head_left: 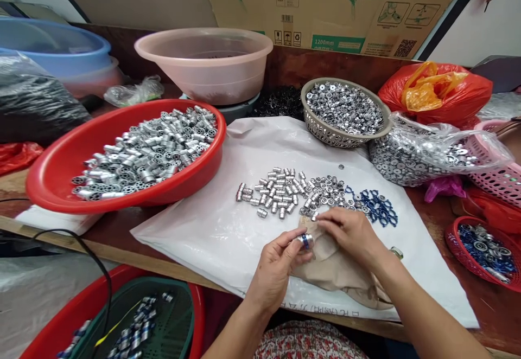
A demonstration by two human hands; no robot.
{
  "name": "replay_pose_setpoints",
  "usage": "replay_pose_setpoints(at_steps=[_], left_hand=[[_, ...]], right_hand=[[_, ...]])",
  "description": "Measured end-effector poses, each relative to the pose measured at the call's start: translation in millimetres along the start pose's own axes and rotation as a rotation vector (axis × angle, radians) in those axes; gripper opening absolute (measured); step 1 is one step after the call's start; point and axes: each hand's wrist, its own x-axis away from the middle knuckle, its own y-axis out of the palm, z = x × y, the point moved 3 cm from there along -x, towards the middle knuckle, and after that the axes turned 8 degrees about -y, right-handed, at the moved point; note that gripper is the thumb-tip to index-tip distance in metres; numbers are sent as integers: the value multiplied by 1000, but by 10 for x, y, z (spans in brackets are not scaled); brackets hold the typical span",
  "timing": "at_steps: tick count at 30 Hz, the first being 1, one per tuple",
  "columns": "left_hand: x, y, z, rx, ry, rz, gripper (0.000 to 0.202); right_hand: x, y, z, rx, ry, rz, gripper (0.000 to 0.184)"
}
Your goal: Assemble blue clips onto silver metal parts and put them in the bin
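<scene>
My left hand (277,264) pinches a small silver cylinder with a blue ring (305,240) between thumb and fingers. My right hand (350,231) is closed just to its right, fingertips pinching a small metal part (315,217) at the edge of the loose pile. Both hands hover over a beige cloth (337,269) on a white plastic sheet (211,234). Ahead of them lie silver cylinders (277,191), flat silver discs (328,188) and blue rings (378,207).
A red basin (52,180) of silver cylinders sits at left, a pink basin (203,61) behind, a grey basket (345,109) of discs, a clear bag (427,150) of discs, a small red basket (480,253) at right. A green basket (163,321) holds assembled pieces below.
</scene>
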Motion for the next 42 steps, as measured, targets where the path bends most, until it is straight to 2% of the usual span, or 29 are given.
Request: replay_pose_setpoints(at_steps=[2,6,9,13,17,20,24,28,34,37,42], left_hand=[[-14,-10,32,71,-15,24,31],[-48,-34,75,143,-52,44,33],[-74,-68,67,138,-57,39,38],[-100,-98,62,51,-14,29,40],[-111,-65,88,-6,32,3,39],[-108,-25,97,28,45,7,37],[-98,37,61,74,-39,-28,37],[-76,90,30,47,-60,-79,50],[-35,156,-25,-35,-67,-110,25],[-21,178,-40,-34,-90,-132,28],[-11,202,-45,100,-124,-148,25]], right_hand=[[-206,10,129,150,65,-28,19],[-470,135,271,235,104,-96,19],[-537,196,308,269,128,-119,17],[-533,179,325,282,145,-104,14],[-419,108,304,237,160,-33,11],[-246,75,234,138,155,43,17],[43,78,100,-266,133,182,25],[269,124,-7,-541,195,175,34],[438,131,-103,-591,152,273,24],[483,125,-138,-566,104,304,20],[502,62,-224,-460,34,278,22]])
